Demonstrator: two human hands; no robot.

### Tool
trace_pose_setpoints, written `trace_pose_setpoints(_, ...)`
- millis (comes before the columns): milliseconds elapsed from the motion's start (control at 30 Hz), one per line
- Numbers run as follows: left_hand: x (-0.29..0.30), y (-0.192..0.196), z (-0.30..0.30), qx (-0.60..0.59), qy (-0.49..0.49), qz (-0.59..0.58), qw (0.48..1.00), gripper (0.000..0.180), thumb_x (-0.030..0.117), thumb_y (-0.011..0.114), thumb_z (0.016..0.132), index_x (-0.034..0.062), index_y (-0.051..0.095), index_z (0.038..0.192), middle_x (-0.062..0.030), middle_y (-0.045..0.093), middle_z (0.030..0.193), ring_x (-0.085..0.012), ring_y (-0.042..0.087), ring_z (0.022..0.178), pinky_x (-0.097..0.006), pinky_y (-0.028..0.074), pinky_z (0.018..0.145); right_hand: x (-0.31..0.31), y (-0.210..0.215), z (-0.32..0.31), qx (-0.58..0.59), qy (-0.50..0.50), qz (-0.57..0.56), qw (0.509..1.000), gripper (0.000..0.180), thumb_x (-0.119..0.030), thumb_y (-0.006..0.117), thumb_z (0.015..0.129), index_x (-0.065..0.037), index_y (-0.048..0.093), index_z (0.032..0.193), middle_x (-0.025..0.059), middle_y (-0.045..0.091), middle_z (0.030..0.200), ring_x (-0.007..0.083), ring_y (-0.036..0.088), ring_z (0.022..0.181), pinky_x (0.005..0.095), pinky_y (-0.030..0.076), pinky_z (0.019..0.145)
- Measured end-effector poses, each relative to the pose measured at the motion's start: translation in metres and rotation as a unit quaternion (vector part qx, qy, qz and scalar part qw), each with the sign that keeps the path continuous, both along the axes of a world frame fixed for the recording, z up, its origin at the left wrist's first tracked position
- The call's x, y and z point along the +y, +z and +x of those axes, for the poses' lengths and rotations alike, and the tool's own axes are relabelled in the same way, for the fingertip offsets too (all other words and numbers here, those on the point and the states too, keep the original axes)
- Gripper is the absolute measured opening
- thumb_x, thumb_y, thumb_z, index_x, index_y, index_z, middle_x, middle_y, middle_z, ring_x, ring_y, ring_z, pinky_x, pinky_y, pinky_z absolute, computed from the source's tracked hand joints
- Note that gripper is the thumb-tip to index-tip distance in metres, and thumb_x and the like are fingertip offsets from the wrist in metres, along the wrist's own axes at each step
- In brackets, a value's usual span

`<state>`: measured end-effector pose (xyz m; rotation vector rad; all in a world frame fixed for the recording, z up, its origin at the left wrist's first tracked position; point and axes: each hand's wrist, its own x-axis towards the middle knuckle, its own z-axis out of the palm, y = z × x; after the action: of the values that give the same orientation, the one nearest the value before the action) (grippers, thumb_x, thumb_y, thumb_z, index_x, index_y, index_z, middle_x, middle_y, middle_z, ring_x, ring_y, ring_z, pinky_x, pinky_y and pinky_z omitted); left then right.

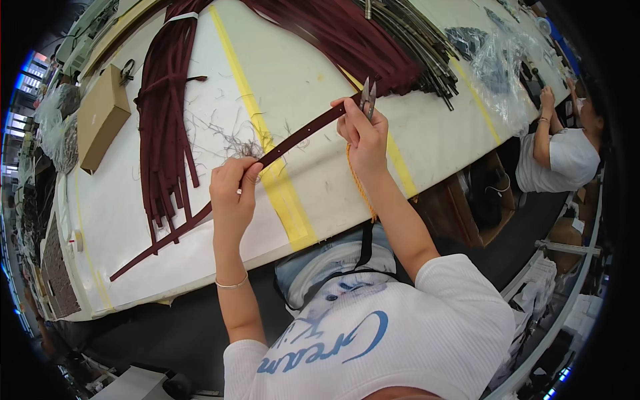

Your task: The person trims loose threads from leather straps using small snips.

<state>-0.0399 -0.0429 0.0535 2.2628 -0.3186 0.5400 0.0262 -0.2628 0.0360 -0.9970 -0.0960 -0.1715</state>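
Two hands stretched one dark maroon strap [293,139] above the white table [120,213]. The left hand [232,193] pinched the strap's middle over the yellow tape line [283,187]; the right hand [363,133] gripped its upper end together with metal snips [368,97].

Matt maroon leather-like strap [300,137], shiny metal snips [368,99], matt white table covering [300,80] showing smooth yellow tape [283,193], brown cardboard box [100,117], glossy clear plastic bag [500,73].

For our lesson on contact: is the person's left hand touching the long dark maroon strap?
Touching. The head view shows the left hand pinching the long dark maroon strap between thumb and fingers above the white table.
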Motion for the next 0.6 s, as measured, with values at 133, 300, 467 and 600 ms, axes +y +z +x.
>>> trace_pose_setpoints(133, 0.024, 0.009, -0.013, 0.041, 0.034, 0.034, 0.998, 0.013, 0.015, 0.067, 0.087, 0.0026, 0.062, 0.084, -0.0066, 0.06, 0.071, -0.0222, 0.049, 0.063, -0.032, 0.04, 0.063, 0.002, 0.005, 0.001, 0.009, 0.034, 0.014, 0.999, 0.028, -0.014, 0.053, 0.096, -0.002, 0.056, 0.071, -0.006, 0.027, 0.046, 0.0048, 0.023, 0.045, 0.0243, 0.023, 0.05)
trace_pose_setpoints(300, 0.071, 0.019, -0.03, 0.137, 0.046, 0.028, 0.989, 0.022, 0.014, 0.072, 0.083, -0.0015, 0.059, 0.076, -0.0071, 0.053, 0.061, -0.0151, 0.043, 0.057, -0.029, 0.033, 0.053, 0.0, -0.004, 0.003, 0.004, 0.039, 0.049, 0.998, 0.022, -0.014, 0.054, 0.095, 0.003, 0.062, 0.083, -0.0079, 0.029, 0.047, 0.0022, 0.021, 0.043, 0.0227, 0.018, 0.046)
trace_pose_setpoints(467, 0.133, 0.051, -0.065, 0.204, 0.059, 0.001, 0.977, 0.024, 0.01, 0.073, 0.082, -0.0033, 0.055, 0.072, 0.0014, 0.048, 0.058, -0.0053, 0.037, 0.055, -0.023, 0.029, 0.05, 0.0, -0.002, 0.004, 0.015, 0.047, 0.048, 0.998, 0.024, -0.016, 0.053, 0.096, 0.005, 0.062, 0.088, -0.0076, 0.028, 0.047, 0.0022, 0.022, 0.043, 0.0226, 0.018, 0.046)
trace_pose_setpoints(600, 0.18, 0.071, -0.097, 0.199, 0.134, 0.06, 0.969, 0.023, 0.011, 0.072, 0.083, -0.0014, 0.057, 0.071, 0.0035, 0.042, 0.055, -0.0047, 0.031, 0.053, -0.023, 0.023, 0.049, -0.004, -0.007, 0.012, 0.016, 0.043, 0.067, 0.997, 0.025, -0.016, 0.052, 0.097, 0.006, 0.062, 0.091, -0.0072, 0.027, 0.047, 0.0037, 0.02, 0.043, 0.0236, 0.017, 0.046)
